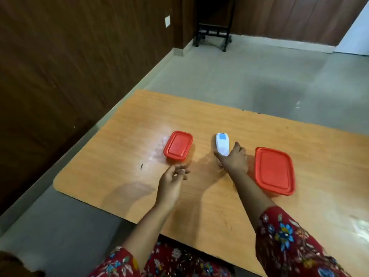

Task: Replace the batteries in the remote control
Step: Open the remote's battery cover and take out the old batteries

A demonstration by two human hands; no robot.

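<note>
Two lidded boxes (178,146) flank remote (222,144) on desk (127,136); right hand (233,159) grips remote for lifting; left hand (173,176) loosely curled, empty.

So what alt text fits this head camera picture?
A person's right hand grips a white remote control on a wooden table. The left hand hovers near a small red-lidded container; a larger one sits right.

place: office-like room | cues: wood-panelled walls (60,66); grey floor (239,76); wheeled stand (213,33); laminate table (219,120)
</note>
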